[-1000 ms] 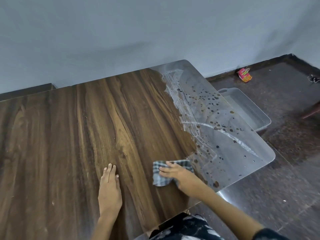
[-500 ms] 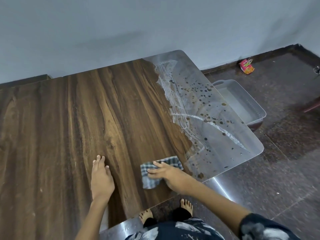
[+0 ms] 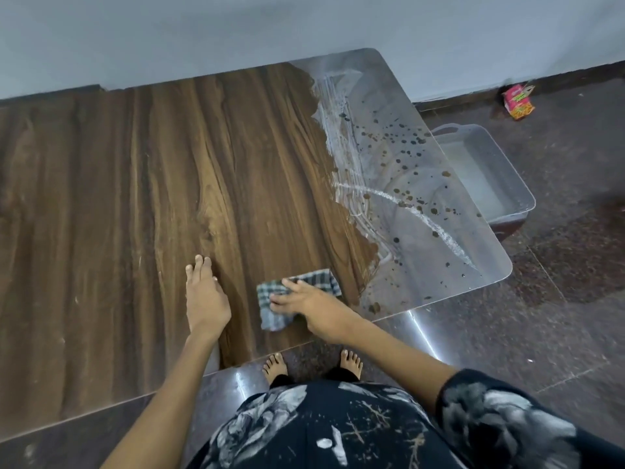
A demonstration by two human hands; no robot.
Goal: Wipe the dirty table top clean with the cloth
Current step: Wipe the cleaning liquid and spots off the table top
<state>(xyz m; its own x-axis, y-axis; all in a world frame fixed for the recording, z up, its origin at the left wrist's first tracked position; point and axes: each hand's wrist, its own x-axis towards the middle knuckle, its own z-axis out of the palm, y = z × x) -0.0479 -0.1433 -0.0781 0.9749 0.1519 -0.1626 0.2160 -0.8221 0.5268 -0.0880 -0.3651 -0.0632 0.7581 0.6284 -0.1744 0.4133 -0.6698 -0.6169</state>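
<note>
A wood-grain table top (image 3: 135,198) fills the left and middle of the view. Its right end (image 3: 422,204) shows pale and glossy, with white smear streaks and several dark brown spots. A checked grey cloth (image 3: 280,314) lies flat near the front edge, just left of the spotted part. My right hand (image 3: 314,304) presses down on the cloth with fingers spread. My left hand (image 3: 204,296) rests flat on bare wood, a little left of the cloth, holding nothing.
A clear plastic tub (image 3: 487,170) stands on the dark floor beyond the table's right edge. A small pink packet (image 3: 517,103) lies by the wall base. My bare feet (image 3: 275,365) stand at the table's front edge. A grey wall runs behind the table.
The view has tilted down, so my feet and clothing show. My right hand has kept the cloth near the front edge and slid it slightly left. My left hand stays flat.
</note>
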